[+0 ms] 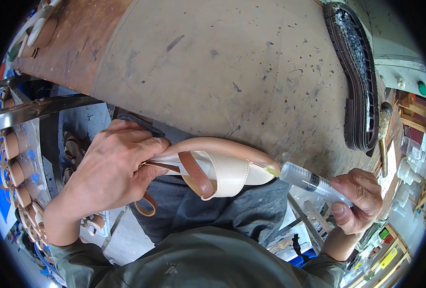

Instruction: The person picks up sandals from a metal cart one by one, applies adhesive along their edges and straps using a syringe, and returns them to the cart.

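A cream sandal [232, 175] with a brown stitched strap and a tan sole edge lies on its side above my lap, toe to the right. My left hand [121, 158] is closed round its heel end, and a thin brown ankle strap hangs below the fingers. In my right hand [357, 199] is a clear plastic syringe [311, 181], gripped between thumb and fingers. The syringe's tip meets the sandal's toe, where a small yellowish spot shows at the sole edge; whether that is the nozzle or glue I cannot tell.
The worktable [213, 72] ahead is stained with dark specks. A dark shoe sole [357, 79] with a whitish smeared inside lies at its right, beside a brush [385, 129]. More sandals [18, 175] hang on a rack at the left, near a metal bar [40, 108].
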### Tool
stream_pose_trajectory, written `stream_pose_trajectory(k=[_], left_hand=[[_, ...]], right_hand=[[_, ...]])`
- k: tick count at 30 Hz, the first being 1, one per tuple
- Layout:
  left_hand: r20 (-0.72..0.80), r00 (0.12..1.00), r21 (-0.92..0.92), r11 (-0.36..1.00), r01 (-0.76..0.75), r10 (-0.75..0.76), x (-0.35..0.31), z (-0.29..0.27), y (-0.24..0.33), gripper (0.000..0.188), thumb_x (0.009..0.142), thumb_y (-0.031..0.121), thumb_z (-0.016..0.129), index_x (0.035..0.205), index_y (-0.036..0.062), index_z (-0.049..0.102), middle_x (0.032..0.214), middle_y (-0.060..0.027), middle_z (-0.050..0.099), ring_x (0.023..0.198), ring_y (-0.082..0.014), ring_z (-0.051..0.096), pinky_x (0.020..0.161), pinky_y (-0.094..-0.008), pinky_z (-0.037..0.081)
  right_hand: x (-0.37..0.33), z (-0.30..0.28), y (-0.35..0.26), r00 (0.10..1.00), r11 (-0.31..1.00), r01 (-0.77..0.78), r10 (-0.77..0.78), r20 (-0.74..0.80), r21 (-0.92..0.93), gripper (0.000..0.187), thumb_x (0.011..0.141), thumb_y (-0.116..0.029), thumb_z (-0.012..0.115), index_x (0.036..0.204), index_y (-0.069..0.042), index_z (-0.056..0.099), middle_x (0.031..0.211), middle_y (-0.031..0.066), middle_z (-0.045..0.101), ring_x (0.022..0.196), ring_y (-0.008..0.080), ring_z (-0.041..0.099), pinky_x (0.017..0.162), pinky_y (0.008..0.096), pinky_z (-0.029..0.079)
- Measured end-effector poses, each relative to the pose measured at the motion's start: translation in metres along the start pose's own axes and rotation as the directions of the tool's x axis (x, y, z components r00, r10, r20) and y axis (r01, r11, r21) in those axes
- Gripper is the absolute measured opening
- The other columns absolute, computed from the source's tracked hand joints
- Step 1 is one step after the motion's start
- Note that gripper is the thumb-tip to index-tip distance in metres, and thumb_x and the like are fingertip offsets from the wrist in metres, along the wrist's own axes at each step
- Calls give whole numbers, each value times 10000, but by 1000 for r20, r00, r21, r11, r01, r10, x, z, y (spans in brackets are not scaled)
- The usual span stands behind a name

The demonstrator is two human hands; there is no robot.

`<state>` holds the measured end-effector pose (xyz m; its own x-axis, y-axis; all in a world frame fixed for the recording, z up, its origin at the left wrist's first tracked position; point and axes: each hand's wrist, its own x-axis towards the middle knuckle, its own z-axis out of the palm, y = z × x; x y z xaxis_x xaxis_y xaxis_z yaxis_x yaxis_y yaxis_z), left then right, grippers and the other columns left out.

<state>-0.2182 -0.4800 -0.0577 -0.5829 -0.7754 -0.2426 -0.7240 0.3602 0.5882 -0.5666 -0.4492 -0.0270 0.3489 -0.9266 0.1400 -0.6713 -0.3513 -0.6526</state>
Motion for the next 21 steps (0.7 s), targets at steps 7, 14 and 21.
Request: stream_pose_trajectory(k=[7,14,21], left_hand=[[32,999,-22,1000,16,-15,3,-2,2,279,642,124,702,870,-3,605,718,-144,581,728,-325,566,787,-400,431],[65,998,-26,1000,8,-7,3,-5,4,269,654,64,684,901,9,591,765,-143,608,786,-310,593,789,-382,440],[61,998,-55,998,25,-21,2,-2,4,243,645,46,680,864,1,585,748,-144,601,739,-321,579,759,-394,439]], right_hand=[[9,4,-3,998,998,55,-54,35,-26,313,727,-355,684,817,-55,698,588,62,605,452,159,483,515,278,376],[14,-2,-23,967,929,250,-254,21,-272,228,745,-227,609,807,-18,676,522,63,573,399,133,397,468,277,297],[14,-10,-33,954,879,299,-283,98,-372,244,701,-185,586,810,16,667,503,79,558,398,123,343,443,283,243]])
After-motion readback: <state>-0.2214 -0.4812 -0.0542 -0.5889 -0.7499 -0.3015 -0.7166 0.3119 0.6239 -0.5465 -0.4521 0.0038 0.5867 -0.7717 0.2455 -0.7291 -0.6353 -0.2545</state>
